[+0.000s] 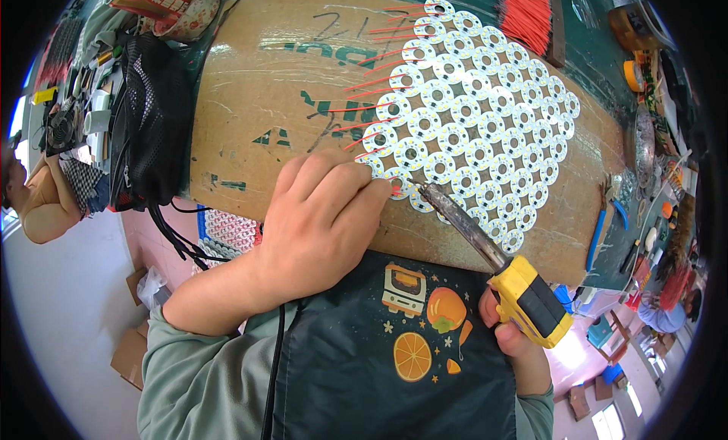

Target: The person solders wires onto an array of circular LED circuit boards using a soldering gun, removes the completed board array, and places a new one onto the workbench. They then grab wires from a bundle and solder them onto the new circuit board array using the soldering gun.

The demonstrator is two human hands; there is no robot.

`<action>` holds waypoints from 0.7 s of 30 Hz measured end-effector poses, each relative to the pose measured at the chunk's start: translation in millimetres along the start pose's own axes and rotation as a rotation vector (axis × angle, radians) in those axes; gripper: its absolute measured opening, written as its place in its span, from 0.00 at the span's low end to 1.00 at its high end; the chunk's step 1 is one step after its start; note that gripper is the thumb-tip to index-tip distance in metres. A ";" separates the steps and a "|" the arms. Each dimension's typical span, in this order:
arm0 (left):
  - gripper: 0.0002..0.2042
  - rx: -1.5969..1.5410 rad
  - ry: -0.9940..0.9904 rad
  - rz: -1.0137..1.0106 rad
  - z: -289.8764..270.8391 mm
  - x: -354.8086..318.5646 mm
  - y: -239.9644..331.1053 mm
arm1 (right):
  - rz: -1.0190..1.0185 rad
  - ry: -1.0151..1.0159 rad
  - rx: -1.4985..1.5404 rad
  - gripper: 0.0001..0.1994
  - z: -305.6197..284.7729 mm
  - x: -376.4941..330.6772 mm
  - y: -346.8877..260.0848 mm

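Observation:
A sheet of joined round white LED boards (425,114) lies on brown cardboard (243,136). Thin red wires (345,111) stick out leftward from the rings along its left edge. At the sheet's near left corner, my left hand (322,220) is closed in a pinch, with a short bit of red wire showing at its fingertips. My right hand (509,330) grips a yellow and black soldering iron (535,303) by its handle, partly hidden behind it. The iron's tip points up and left, close to the ring beside my left fingertips; whether it touches I cannot tell.
A bundle of red wires (525,15) lies beyond the sheet. Blue-handled pliers (597,239) are at the right, near an orange tape roll (631,76). A black mesh bag (148,121) and a patterned cup (182,19) stand left. Another person (53,201) is at far left.

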State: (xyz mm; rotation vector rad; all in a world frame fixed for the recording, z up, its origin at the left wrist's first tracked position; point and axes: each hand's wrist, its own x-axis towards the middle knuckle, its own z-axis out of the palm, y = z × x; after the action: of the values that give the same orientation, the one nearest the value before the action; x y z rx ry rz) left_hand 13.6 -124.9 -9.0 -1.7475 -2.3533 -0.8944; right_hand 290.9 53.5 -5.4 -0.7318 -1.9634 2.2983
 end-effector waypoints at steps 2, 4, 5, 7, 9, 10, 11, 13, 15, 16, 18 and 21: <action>0.18 -0.006 -0.010 0.008 -1.6 -2.0 1.4 | -0.014 -0.015 -0.059 0.14 -4.0 -2.2 -1.2; 0.18 -0.009 -0.019 0.014 -1.5 -3.8 1.6 | -0.021 -0.108 -0.251 0.15 -8.1 -3.2 -2.2; 0.18 -0.019 -0.030 0.023 -0.7 -4.4 1.4 | -0.026 -0.124 -0.318 0.15 -8.8 -3.5 -2.3; 0.19 -0.028 -0.041 0.032 0.9 -5.5 0.9 | -0.030 -0.124 -0.353 0.17 -7.3 -4.1 -1.8; 0.19 -0.025 -0.037 0.033 2.3 -6.2 0.6 | -0.044 -0.117 -0.387 0.17 -5.1 -3.3 -0.8; 0.19 -0.026 -0.037 0.033 2.4 -6.6 0.7 | -0.047 -0.112 -0.356 0.17 -4.1 -2.7 -0.3; 0.19 -0.022 -0.044 0.035 2.3 -6.9 0.9 | -0.049 -0.112 -0.372 0.17 -3.1 -2.1 0.1; 0.19 -0.019 -0.051 0.035 2.0 -7.2 1.1 | -0.044 -0.115 -0.403 0.18 -2.0 -1.3 0.5; 0.18 -0.017 -0.070 0.033 2.0 -6.9 1.1 | -0.051 -0.116 -0.437 0.18 -1.8 -0.9 0.5; 0.18 -0.017 -0.069 0.033 2.0 -6.7 1.1 | -0.079 -0.117 -0.452 0.18 -1.8 -0.8 0.4; 0.18 -0.022 -0.072 0.028 2.4 -6.3 1.5 | -0.051 -0.126 -0.473 0.18 -2.0 -0.7 0.1; 0.18 -0.020 -0.073 0.028 2.5 -5.7 1.7 | -0.022 -0.140 -0.475 0.18 -3.0 -1.3 -1.0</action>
State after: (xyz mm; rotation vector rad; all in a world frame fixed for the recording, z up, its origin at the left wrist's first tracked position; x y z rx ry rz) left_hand 17.7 -128.2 -12.7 -1.8471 -2.3656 -0.8681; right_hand 292.8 56.0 -4.3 -0.5736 -2.6073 1.9288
